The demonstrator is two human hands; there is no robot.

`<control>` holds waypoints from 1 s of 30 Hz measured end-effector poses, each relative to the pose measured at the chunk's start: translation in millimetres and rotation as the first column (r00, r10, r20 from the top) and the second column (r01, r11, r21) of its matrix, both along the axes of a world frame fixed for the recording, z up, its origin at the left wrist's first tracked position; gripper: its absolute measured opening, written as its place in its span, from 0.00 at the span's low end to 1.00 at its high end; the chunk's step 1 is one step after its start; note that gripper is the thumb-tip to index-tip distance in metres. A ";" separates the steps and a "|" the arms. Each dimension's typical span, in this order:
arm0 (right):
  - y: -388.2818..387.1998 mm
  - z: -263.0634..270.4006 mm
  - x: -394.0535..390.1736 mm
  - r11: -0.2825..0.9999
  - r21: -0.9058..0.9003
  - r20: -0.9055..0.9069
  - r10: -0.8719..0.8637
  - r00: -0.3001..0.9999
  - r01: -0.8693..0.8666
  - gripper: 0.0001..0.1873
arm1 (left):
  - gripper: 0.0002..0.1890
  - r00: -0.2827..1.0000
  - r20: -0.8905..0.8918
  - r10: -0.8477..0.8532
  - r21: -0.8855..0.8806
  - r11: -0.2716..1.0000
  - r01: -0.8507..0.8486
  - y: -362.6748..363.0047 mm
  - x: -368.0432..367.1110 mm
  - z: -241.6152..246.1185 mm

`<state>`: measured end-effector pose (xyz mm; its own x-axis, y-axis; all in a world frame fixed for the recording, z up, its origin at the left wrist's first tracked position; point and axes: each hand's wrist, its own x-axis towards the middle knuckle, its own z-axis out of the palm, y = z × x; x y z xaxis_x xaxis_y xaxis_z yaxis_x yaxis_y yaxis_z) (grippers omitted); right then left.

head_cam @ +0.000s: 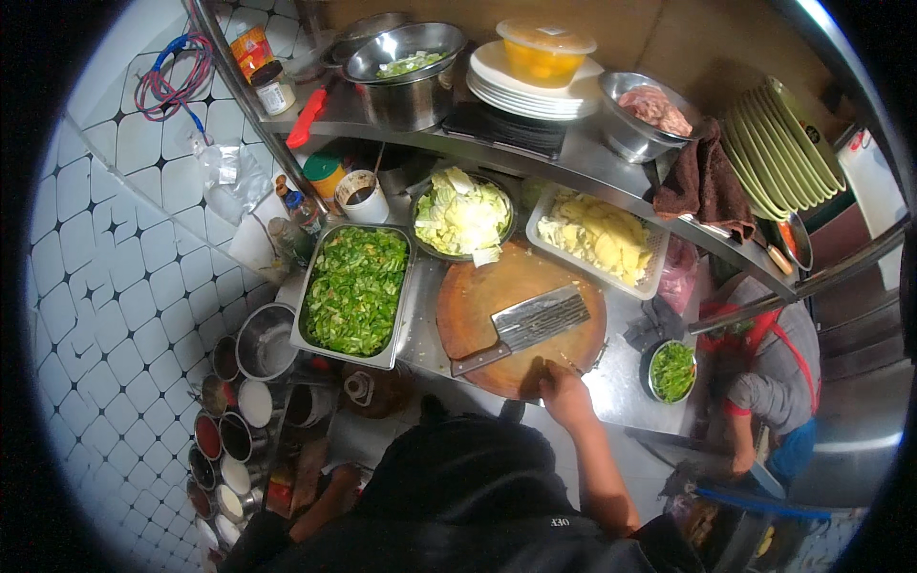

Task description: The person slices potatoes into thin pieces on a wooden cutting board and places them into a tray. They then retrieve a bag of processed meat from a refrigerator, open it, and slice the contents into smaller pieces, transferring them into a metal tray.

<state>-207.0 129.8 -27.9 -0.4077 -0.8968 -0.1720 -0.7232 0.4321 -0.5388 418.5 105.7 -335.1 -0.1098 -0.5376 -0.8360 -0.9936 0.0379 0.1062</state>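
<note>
A round wooden chopping board (473, 301) lies on the steel worktop, with a cleaver (541, 319) flat across it. My right hand (562, 387) is at the board's near right edge, fingertips bent over it beside a thin stick-like thing; whether it grips anything is unclear. Low on the left, near the dark containers, is my left hand (345, 478), its fingers partly hidden. Chopped green vegetables (354, 290) fill a steel tray left of the board. Beyond the board are a bowl of cut cabbage (462, 215) and a white plastic basket of sliced potatoes (602, 233).
A steel shelf (516, 154) above the worktop carries pots, white plates (473, 82), a bowl of raw meat (652, 111) and green plates (781, 150). A bowl of chopped greens (673, 371) stands right. Seasoning pots (235, 437) stand lower left. Another person (781, 358) bends down at right.
</note>
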 end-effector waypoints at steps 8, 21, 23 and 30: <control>-5.6 2.0 1.5 0.999 0.009 0.012 0.049 0.999 -0.049 0.18 | 0.12 0.691 -0.037 -0.722 -0.287 0.670 0.685 -53.4 -41.8 9.8; 22.1 -22.3 -4.4 0.987 -0.058 0.285 -0.129 0.950 0.152 0.20 | 0.18 0.539 -0.838 -0.082 -0.165 0.980 -0.108 -129.0 -346.9 397.2; 60.5 -9.0 1.7 0.899 -0.258 0.409 -0.229 0.883 0.353 0.21 | 0.19 0.569 -0.795 -0.209 -0.198 0.977 0.082 -129.0 -376.8 407.7; 230.4 -38.8 25.8 0.697 -0.010 0.278 -0.686 0.672 0.717 0.21 | 0.22 0.448 -0.772 -0.450 -0.258 0.867 0.427 -99.7 -467.4 407.2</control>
<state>-181.3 360.2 -66.7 -0.8844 -0.3809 -0.2696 -0.0752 0.6866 -0.7231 -48.8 6.0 72.0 -0.9354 -0.2374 -0.2622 -0.3458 0.4575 0.8192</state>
